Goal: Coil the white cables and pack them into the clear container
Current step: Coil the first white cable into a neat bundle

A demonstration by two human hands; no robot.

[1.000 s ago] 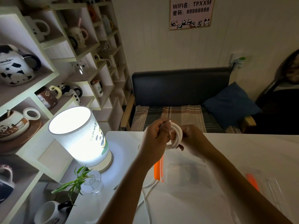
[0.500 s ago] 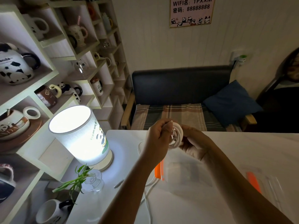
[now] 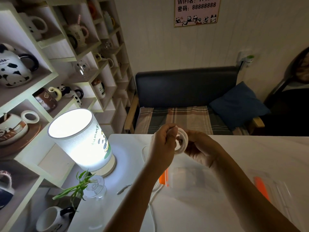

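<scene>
A: left hand [image 3: 163,144] covers part of the white cable coil [image 3: 181,143].
B: wifi sign [image 3: 197,11] top cropped. Clear container [image 3: 189,179] contents blurred, can't tell.

Room's tight on my left: the glowing white cylinder lamp with the panda print [image 3: 78,139] sits right at the table's left edge, with a small clear glass vase holding a green sprig [image 3: 95,186] just in front of it. Straight below my hands the clear plastic container with the orange clip [image 3: 187,179] takes the middle. The white tabletop [image 3: 267,153] to my right looks bare near the far edge, though another clear piece with an orange strip [image 3: 267,190] lies nearer me.
</scene>
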